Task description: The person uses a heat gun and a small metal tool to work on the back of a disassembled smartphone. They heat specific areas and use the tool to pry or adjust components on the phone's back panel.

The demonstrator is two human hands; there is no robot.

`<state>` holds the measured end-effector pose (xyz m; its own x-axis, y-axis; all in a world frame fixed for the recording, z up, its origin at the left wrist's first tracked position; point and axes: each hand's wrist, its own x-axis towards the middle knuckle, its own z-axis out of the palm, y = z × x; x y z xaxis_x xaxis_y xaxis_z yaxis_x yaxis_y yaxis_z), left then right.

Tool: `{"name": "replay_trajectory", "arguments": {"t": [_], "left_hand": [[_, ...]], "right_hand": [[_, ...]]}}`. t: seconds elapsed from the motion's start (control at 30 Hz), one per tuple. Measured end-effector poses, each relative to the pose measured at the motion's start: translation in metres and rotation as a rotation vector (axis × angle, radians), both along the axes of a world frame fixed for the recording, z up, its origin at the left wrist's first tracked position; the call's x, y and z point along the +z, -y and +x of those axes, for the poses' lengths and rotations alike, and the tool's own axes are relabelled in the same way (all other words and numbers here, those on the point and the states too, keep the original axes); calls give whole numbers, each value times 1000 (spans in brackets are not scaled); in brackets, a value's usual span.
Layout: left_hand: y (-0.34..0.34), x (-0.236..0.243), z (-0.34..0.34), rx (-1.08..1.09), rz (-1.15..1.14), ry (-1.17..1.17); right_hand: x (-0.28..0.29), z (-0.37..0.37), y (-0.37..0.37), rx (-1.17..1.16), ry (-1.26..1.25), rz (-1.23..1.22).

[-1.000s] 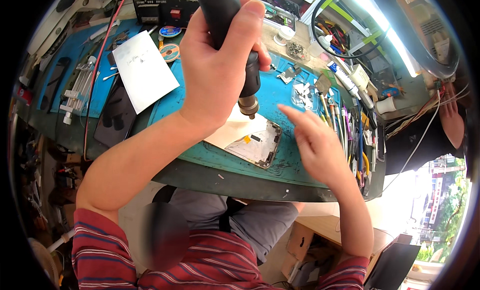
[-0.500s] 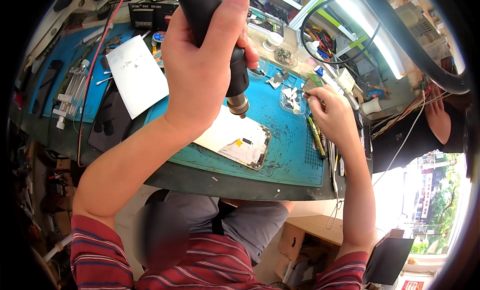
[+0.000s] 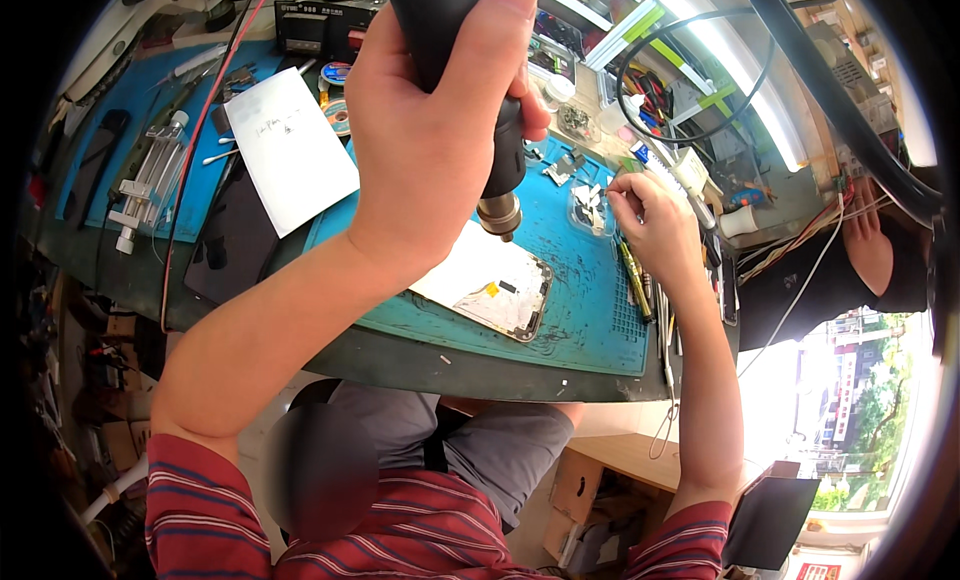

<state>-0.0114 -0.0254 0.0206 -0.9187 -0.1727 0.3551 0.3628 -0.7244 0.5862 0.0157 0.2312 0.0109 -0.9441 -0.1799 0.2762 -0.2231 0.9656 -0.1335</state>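
Observation:
My left hand (image 3: 425, 160) is wrapped round a hot air gun (image 3: 508, 155) with a black handle and a metal nozzle. The nozzle points down, above a pale phone housing (image 3: 510, 298) lying on the blue work mat (image 3: 590, 330). An orange patch and a small dark piece show on the housing's surface. To the right, my right hand (image 3: 660, 225) is closed in a pinch beside a clear plastic box (image 3: 590, 208) of small white and dark parts. Whatever its fingertips hold, if anything, is too small to make out.
White paper (image 3: 290, 150) and a dark phone-shaped slab (image 3: 228, 240) lie left of my left arm, near a metal clamp fixture (image 3: 152, 180). Pens and thin tools (image 3: 640, 285) line the mat's right side. Another person's hand (image 3: 868, 250) is at the far right.
My left hand and the hot air gun have shifted slightly right, as has the view of the bench. My right fingertips have come closer to the clear box.

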Motion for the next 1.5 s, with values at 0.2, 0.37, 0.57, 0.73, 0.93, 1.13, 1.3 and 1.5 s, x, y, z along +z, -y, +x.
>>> {"name": "replay_trajectory", "arguments": {"t": [0.2,0.37,0.57,0.73,0.93,1.13,1.3,1.5], "left_hand": [[3,0,0,-1,-8,-14],[8,20,15,-40,7,80],[14,29,19,-155,87,106],[20,40,26,-223,107,158],[19,38,27,-228,87,174],[14,33,25,-262,76,177],[4,10,18,-172,-33,90],[-3,-17,9,-56,-185,-56]], "right_hand": [[-2,-1,-1,-11,4,-99],[1,5,2,-28,29,-363],[-6,42,13,-46,128,-1348],[-30,80,22,-83,109,-1252],[-29,106,26,-57,83,-439],[-9,108,39,198,-115,41],[-5,107,39,273,-88,108],[-6,106,38,237,-69,33]]}}
